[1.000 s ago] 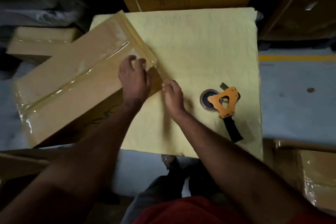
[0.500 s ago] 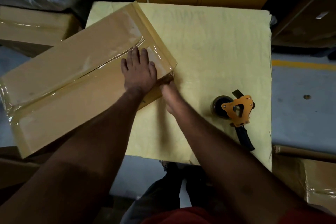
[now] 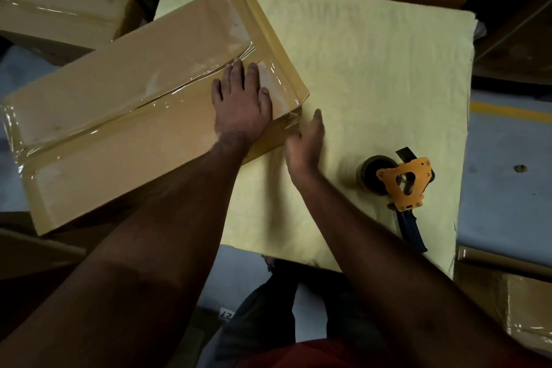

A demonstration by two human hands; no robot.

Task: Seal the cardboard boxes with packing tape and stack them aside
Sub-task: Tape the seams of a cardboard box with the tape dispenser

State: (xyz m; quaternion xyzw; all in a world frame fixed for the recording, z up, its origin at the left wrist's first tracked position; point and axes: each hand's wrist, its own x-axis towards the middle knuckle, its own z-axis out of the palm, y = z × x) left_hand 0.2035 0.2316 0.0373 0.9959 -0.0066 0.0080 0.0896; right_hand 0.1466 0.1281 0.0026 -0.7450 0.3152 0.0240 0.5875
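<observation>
The table (image 3: 373, 75) is covered with a pale yellow cloth, wrinkled in places, and it fills the middle of the view. To the right of the table lies a grey floor (image 3: 504, 188) with a yellow painted line (image 3: 513, 110) running across it and a small dark spot (image 3: 520, 168) nearer to the table. Below the near edge of the table, dark trousers (image 3: 268, 317) and a piece of red clothing (image 3: 298, 355) are visible. On the floor beside the trousers there is a small white label (image 3: 226, 314) with printed digits.
</observation>
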